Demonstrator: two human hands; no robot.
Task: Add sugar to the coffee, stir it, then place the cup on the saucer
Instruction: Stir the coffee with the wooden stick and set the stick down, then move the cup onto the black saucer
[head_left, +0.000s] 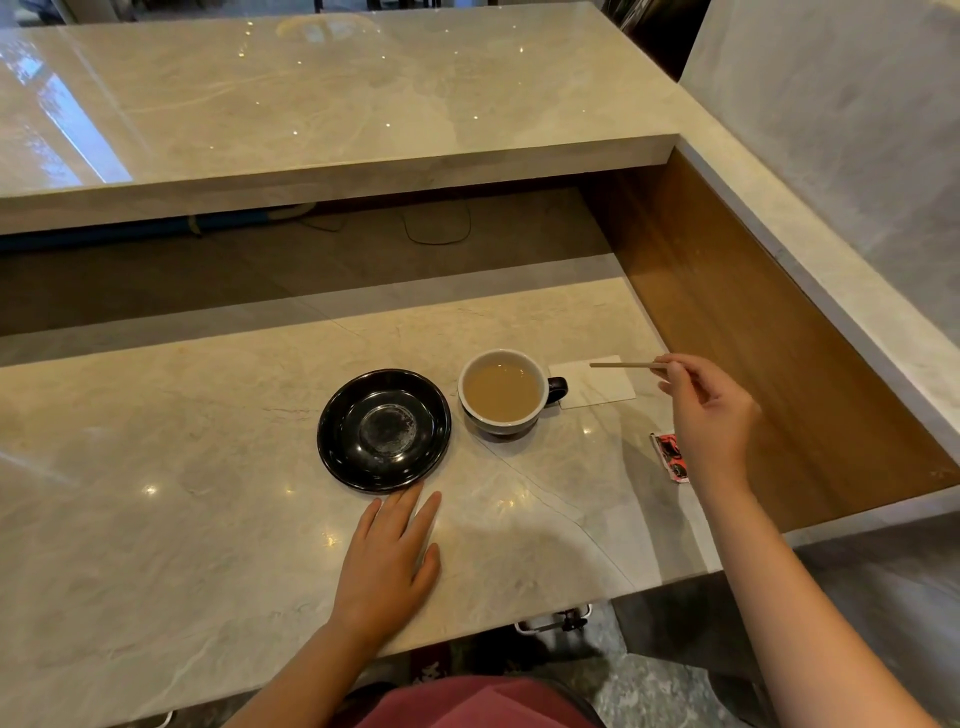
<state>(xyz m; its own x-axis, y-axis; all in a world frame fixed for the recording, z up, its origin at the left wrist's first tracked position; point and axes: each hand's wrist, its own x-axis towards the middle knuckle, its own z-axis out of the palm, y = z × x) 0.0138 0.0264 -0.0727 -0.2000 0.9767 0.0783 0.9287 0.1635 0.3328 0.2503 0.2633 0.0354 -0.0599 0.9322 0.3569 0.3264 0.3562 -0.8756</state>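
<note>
A white-lined dark cup (502, 392) full of milky coffee stands on the marble counter, its handle pointing right. Just left of it lies an empty black saucer (384, 430); cup and saucer are apart. My right hand (709, 415) is raised to the right of the cup and pinches a thin wooden stir stick (626, 366), held level above a white napkin (597, 383). The stick's tip points toward the cup without reaching it. My left hand (387, 561) lies flat on the counter, fingers spread, just in front of the saucer.
A red sugar packet (671, 456) lies near the counter's right edge, partly behind my right wrist. A wooden side panel (753, 332) rises on the right, and a higher marble shelf (332, 130) runs across the back. Cables lie in the dark gap beneath it.
</note>
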